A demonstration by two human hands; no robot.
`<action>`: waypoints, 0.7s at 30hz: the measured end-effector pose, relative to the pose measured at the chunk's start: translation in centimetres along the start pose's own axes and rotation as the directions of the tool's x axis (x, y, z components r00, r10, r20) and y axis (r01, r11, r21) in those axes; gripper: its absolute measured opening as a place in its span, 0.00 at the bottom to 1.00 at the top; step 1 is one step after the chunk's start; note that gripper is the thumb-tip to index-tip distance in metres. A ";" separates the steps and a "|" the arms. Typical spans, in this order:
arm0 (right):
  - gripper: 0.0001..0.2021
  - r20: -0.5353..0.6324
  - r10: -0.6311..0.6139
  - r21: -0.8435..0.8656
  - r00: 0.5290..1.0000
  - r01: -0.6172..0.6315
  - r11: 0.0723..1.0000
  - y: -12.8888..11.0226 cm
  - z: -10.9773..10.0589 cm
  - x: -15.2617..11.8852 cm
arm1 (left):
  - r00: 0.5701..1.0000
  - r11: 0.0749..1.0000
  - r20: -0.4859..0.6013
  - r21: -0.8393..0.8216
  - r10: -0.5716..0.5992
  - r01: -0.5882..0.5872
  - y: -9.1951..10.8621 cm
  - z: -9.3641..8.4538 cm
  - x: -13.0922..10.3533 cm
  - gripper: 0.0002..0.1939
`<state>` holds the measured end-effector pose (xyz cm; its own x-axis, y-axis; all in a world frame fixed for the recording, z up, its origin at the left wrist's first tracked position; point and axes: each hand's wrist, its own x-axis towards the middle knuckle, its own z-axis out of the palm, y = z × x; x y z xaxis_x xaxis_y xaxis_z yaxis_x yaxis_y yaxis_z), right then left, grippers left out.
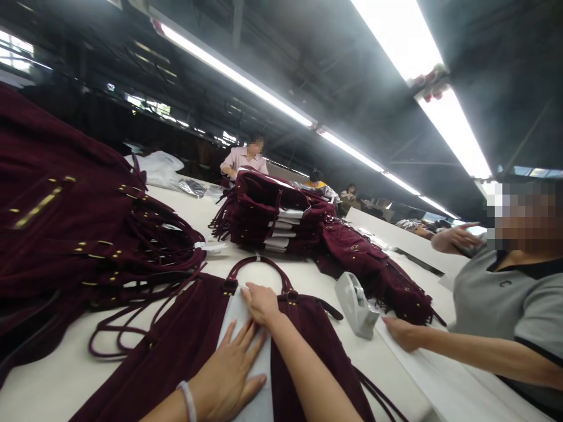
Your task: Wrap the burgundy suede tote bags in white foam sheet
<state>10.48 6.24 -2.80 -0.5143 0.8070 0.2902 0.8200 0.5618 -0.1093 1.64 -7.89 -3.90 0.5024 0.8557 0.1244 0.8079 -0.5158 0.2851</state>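
Note:
A dark maroon suede handbag lies flat before me, its arched handle pointing away. Down its middle runs a strip of white paper. My left hand, with a pale band on the wrist, rests on the paper and bag, fingers spread and stretched out. Just beyond it, my right hand has bent fingers closed on the paper's upper end, below the handle; its fingertips are partly hidden. Thin maroon straps trail over the table to the left.
Maroon bags are piled at left and stacked ahead with white paper on them. A grey tape dispenser stands right of my bag. A co-worker in a grey shirt reaches onto the white table. Other people sit or stand farther back.

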 end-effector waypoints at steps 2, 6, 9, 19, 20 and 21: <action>0.26 0.018 0.085 -0.049 0.996 -0.084 0.995 0.3 1.1 1.0 | 1.000 1.000 -0.005 -0.012 -0.001 0.001 -0.2 0.1 0.1 0.35; 0.28 -0.025 0.178 -0.097 0.984 -0.179 0.979 0.5 1.9 2.0 | 0.999 1.000 -0.032 -0.018 -0.019 0.018 -0.7 0.3 0.5 0.35; 0.18 -0.098 0.049 -0.090 0.994 -0.058 0.994 0.4 1.5 1.9 | 0.999 1.000 -0.035 -0.030 -0.004 0.003 -0.8 0.0 0.6 0.35; 0.12 -0.112 -0.596 -0.184 0.795 0.572 0.799 -0.7 0.8 1.7 | 0.991 0.999 -0.131 -0.018 0.031 -0.033 -0.9 0.7 0.7 0.31; 0.12 -0.147 -0.514 -0.148 0.845 0.495 0.856 -0.5 0.7 1.9 | 0.994 0.999 -0.101 -0.014 0.044 -0.046 -0.9 0.7 0.7 0.31; 0.11 -0.180 -0.385 -0.082 0.905 0.376 0.923 -0.3 0.6 2.0 | 0.996 0.998 -0.073 -0.009 0.059 -0.060 -0.9 0.5 0.7 0.31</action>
<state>9.10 7.81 -2.74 -0.7359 0.4820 0.4756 0.5843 0.8069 0.0863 1.45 -6.89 -4.58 0.5251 0.8246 0.2105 0.7736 -0.5656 0.2857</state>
